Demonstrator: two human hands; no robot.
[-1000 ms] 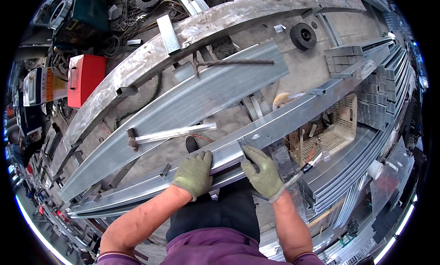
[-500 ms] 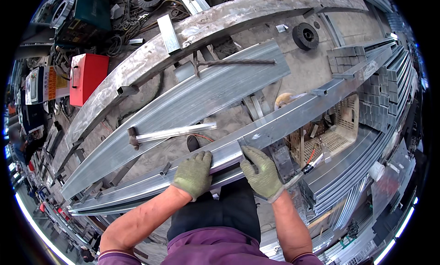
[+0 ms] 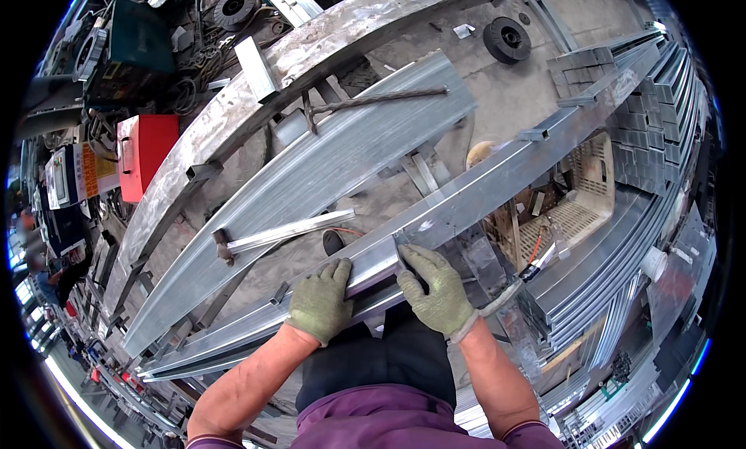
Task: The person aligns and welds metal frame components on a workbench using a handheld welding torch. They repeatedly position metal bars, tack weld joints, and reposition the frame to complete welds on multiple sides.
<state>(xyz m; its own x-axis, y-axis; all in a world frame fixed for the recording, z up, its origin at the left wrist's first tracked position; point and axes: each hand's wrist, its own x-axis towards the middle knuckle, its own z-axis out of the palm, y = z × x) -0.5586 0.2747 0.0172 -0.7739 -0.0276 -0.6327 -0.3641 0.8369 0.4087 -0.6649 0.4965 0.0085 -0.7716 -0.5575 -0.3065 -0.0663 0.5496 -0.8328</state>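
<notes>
Both my hands wear greenish work gloves and meet a shiny steel profile (image 3: 374, 271), whose right end lies between them. My left hand (image 3: 320, 303) lies over it with the fingers pressed together across its upper face; the thumb is mostly hidden. At the end of the profile, my right hand (image 3: 439, 290) grips the corner, fingers on top and thumb bent below. The profile lies along a longer steel beam (image 3: 474, 186), which runs on to the upper right. A short square tube piece (image 3: 280, 292) sits on the metal left of my left hand.
A hammer (image 3: 224, 247) rests on a wide steel channel (image 3: 311, 173) beyond, near a thin metal strip (image 3: 303, 227) and a bent rod (image 3: 381, 99). Rightward stand a cream plastic crate (image 3: 594, 177) and stacked steel profiles (image 3: 645, 130). A red box (image 3: 148, 158) is at far left.
The whole view has shifted and turned slightly. Both hands keep to the same places on the profile, the right hand's thumb and fingers looking a little more bent round its end.
</notes>
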